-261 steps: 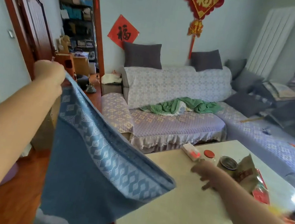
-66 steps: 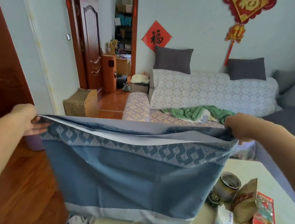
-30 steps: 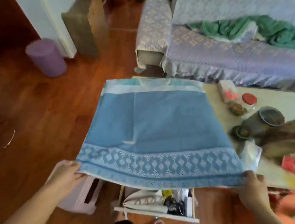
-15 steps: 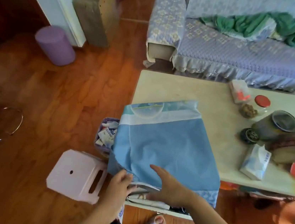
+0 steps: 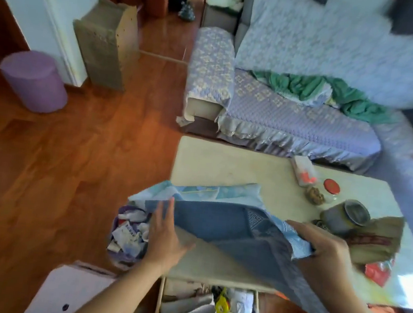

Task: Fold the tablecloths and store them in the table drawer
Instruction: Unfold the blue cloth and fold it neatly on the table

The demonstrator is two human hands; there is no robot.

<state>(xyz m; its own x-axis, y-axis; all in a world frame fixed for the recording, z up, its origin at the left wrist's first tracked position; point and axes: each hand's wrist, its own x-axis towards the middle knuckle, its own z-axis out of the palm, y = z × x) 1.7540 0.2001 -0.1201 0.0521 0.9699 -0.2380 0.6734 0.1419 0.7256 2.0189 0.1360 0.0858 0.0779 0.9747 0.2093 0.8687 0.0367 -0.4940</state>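
The blue tablecloth (image 5: 233,227) lies part-folded on the near left part of the desk (image 5: 225,164), its left end overhanging the desk's left edge and a loose flap drooping off the near edge at the right, over the floor (image 5: 56,164). The left hand (image 5: 164,234) lies flat with fingers (image 5: 161,210) spread, its fingertips against the cloth's left edge, so that grip is apart and clamps nothing. The right hand (image 5: 323,251) has its grip clamped on the cloth's right edge, with a pale patterned fold bunched under the thumb. Below the desk's near edge the drawer (image 5: 210,310) stands pulled out, crowded with pale cloth, a yellow item and dark small things too blurred to name. Just left of the desk, near the left hand, a purple bin (image 5: 127,237) holds crumpled paper and wrappers. A white stool (image 5: 63,295) sits on the floor at the near left. On the right half of the desk stand a tin (image 5: 348,220), a jar with a red lid (image 5: 331,187), a brown bag (image 5: 377,237) and a red packet (image 5: 378,271), all near one another and right of the cloth. Beyond the desk is a sofa (image 5: 296,115) with a green blanket (image 5: 338,92) heaped on its seat. At the far left a purple cylinder (image 5: 34,80) stands on the floor beside a white door frame, well apart from the desk.
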